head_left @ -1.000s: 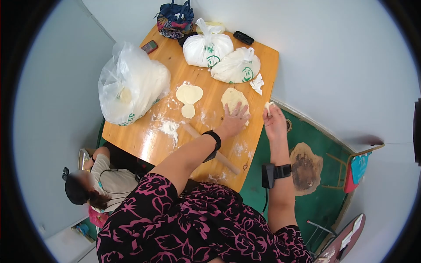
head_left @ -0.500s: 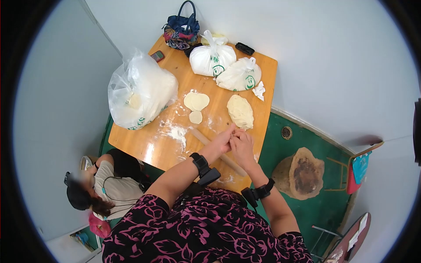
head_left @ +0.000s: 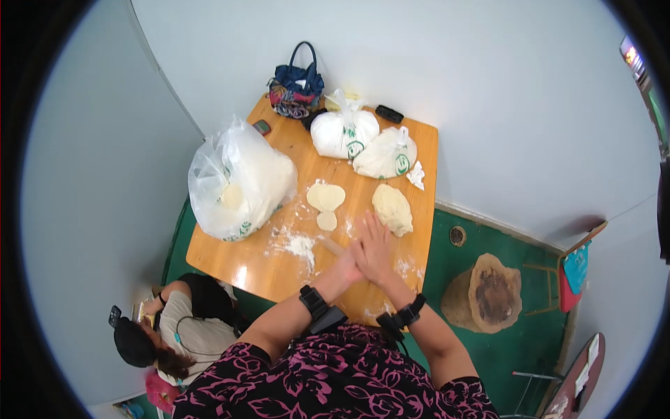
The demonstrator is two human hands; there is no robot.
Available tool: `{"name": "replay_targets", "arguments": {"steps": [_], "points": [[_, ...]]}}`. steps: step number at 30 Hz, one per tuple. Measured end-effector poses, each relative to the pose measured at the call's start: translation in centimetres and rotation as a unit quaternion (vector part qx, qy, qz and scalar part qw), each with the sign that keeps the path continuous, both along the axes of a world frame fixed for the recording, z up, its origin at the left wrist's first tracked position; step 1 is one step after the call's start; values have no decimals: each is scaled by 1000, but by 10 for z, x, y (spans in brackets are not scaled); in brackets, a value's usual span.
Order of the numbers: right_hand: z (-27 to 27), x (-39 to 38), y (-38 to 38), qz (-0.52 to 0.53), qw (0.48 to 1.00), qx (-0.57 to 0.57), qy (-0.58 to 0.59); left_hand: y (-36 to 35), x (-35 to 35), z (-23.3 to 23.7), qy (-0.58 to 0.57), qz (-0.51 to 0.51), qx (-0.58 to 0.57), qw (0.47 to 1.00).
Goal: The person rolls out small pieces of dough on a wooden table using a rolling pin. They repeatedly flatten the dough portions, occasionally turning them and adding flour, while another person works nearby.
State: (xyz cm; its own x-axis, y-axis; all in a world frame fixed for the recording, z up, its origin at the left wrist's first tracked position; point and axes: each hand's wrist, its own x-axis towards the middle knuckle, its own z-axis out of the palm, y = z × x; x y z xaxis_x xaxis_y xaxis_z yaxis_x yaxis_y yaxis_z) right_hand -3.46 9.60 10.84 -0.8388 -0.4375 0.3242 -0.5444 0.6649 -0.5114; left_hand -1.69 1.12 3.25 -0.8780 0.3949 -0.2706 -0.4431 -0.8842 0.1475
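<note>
On the orange wooden table [head_left: 230,255] lie one pale oblong dough lump [head_left: 392,209] and three flat round dough discs [head_left: 326,197] - two overlapping, one smaller apart. There are three white plastic bags: one large [head_left: 241,178] and two small tied ones [head_left: 344,133]. One light wooden rolling pin [head_left: 333,246] lies in scattered flour, only its end showing from under the hands. The right hand [head_left: 375,248] is flat, fingers spread, laid over the left hand [head_left: 347,264] - whose grip I cannot tell.

Wooden rolling pin [head_left: 333,246] lies flat, half hidden; dough lump [head_left: 392,209] nearby.
</note>
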Motion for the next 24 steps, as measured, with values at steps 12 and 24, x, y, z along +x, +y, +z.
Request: {"name": "replay_targets", "arguments": {"steps": [12, 24], "points": [[28, -18, -29, -23, 997, 73, -22, -35, 1, 49, -20, -109, 51, 992], [38, -27, -48, 20, 999, 29, 6, -42, -10, 54, 41, -124, 48, 990]]}}
